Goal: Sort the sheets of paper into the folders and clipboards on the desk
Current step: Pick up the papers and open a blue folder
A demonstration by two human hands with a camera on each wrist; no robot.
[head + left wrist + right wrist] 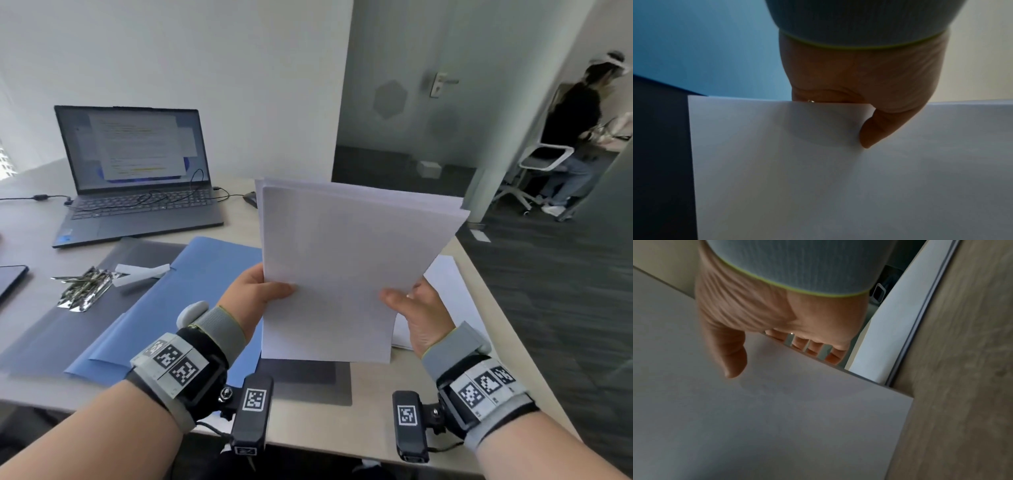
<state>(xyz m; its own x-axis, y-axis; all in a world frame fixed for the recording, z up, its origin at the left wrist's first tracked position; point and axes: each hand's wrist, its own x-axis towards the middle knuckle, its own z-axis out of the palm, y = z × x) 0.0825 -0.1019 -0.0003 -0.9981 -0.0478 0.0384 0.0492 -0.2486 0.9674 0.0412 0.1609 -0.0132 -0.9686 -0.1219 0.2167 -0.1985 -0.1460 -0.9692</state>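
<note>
A stack of white sheets (346,263) is held up above the desk, tilted towards me. My left hand (263,286) pinches its left edge, thumb on the front and fingers behind; the left wrist view shows that thumb (873,133) on the sheets (838,178). My right hand (411,301) holds the right edge, thumb (733,360) on the front of the sheets (777,418) and fingers (813,348) behind. An open blue folder (164,308) lies flat on the desk to the left. More white sheets (452,294) lie on the desk at the right.
A laptop (137,178) stands open at the back left with cables around it. Silver binder clips (85,287) and a white strip lie on a dark mat (68,322). A dark board (308,380) lies under the held stack. A person stands by a chair (544,161) at the far right.
</note>
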